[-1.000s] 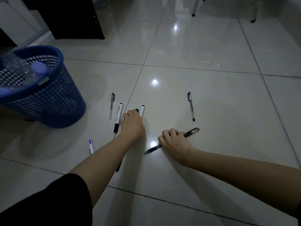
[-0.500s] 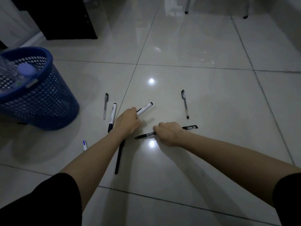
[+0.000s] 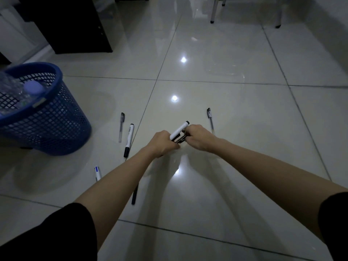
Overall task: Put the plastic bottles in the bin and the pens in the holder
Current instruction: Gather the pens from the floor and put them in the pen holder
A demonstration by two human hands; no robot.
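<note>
Pens lie scattered on the tiled floor (image 3: 244, 147), with open tile ahead and to the right. Bin (image 3: 56, 132) stands at the left edge, bottles (image 3: 22, 91) inside. Left hand (image 3: 163, 142) grips a white marker (image 3: 178, 130) and dark pens (image 3: 178, 140); right hand (image 3: 199, 137) closes on those pens, touching the left. Loose pieces: marker (image 3: 129, 140), clear pen (image 3: 121, 127), right pen (image 3: 210, 119), blue-tipped pen (image 3: 97, 173), black pen (image 3: 134, 194).

Bin (image 3: 47, 132): blue mesh, upright, far left; clear bottles (image 3: 22, 91) inside.
White marker (image 3: 179, 130): lifted, tilted, centre.
Floor pens: marker (image 3: 129, 140), clear pen (image 3: 121, 127) left; capped pen (image 3: 210, 119) right.
</note>
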